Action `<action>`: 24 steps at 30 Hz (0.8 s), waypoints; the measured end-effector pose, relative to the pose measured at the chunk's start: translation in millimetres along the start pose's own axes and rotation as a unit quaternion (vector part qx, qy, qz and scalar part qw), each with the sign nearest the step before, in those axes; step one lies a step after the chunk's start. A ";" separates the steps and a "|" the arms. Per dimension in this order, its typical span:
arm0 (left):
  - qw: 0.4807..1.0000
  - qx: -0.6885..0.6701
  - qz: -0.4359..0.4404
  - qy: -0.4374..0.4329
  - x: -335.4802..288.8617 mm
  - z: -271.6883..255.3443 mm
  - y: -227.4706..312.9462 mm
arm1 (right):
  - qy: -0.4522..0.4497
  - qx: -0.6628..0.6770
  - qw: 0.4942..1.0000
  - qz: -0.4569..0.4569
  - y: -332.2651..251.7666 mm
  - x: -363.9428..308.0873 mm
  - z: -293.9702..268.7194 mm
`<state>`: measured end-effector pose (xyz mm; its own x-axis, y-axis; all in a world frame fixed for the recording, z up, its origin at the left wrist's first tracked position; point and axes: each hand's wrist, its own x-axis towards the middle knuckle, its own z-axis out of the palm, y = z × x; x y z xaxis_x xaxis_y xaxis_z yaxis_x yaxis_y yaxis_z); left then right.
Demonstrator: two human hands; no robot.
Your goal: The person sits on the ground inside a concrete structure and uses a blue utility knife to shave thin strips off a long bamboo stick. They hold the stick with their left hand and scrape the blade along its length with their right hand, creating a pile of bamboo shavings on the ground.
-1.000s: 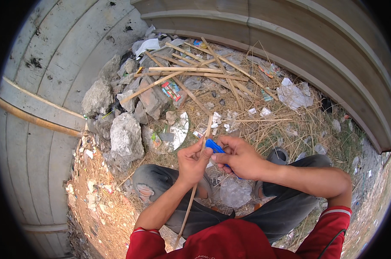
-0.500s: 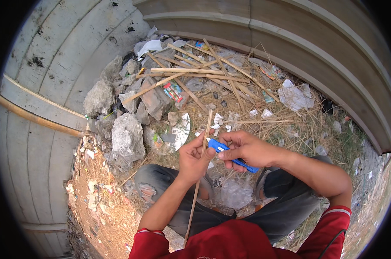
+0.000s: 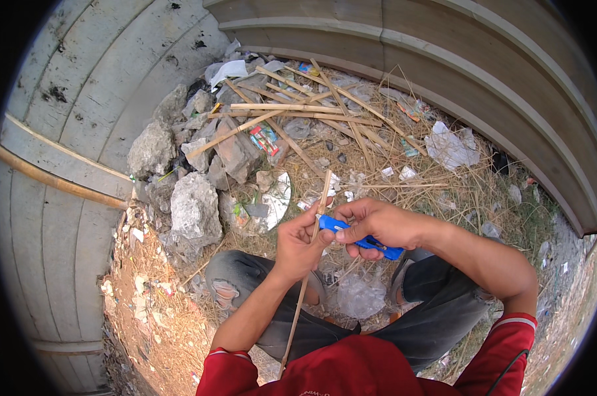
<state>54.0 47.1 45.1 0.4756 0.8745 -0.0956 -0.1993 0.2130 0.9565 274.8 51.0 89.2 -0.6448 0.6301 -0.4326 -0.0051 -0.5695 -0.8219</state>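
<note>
My left hand (image 3: 298, 243) is closed around a thin bamboo strip (image 3: 297, 317), which runs from near my red shirt up past my fingers to a tip in front of me. In my right hand (image 3: 376, 228) is a blue utility knife (image 3: 384, 249), its handle pointing down to the right. The knife's front end meets the strip just above my left thumb. How far the blade is out is too small to tell. Both hands are close together above my bent knees.
Ahead lies a loose pile of bamboo strips (image 3: 305, 109) over rocks and litter. Grey stones (image 3: 196, 210) stand to the left, beside a metal sheet wall (image 3: 61, 231). Another ribbed wall (image 3: 483, 66) curves behind. A crumpled clear plastic bag (image 3: 361, 295) sits between my feet.
The knife and my right hand have shifted slightly right and down. The strip's upper tip leans a little further right, with my left hand moving along slightly.
</note>
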 end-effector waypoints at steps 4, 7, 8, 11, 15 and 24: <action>0.999 0.033 0.032 0.029 1.6 0.5 -11.8 | 0.041 0.011 0.999 0.008 4.9 1.3 7.6; 0.998 0.046 0.033 0.030 1.5 -2.9 -23.7 | 0.109 0.041 0.993 -0.023 8.5 2.1 23.2; 0.999 0.046 0.005 0.027 -0.5 -5.6 -26.5 | 0.122 0.035 0.991 -0.039 11.9 5.8 24.3; 0.997 0.061 -0.033 0.033 0.0 -9.0 -23.4 | 0.162 0.010 0.984 -0.079 20.5 14.8 22.1; 0.997 0.035 -0.030 0.058 3.0 7.2 -0.4 | 0.212 0.012 0.968 -0.132 14.2 10.5 12.9; 0.996 0.078 -0.031 0.040 -4.0 1.0 5.6 | 0.337 -0.319 0.824 -0.324 3.6 -6.0 -6.3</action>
<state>51.9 44.4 51.2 0.4116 0.8949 -0.1725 -0.0327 0.2037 0.9785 283.4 48.5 86.5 -0.0925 0.9655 0.2434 0.3607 0.2603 -0.8956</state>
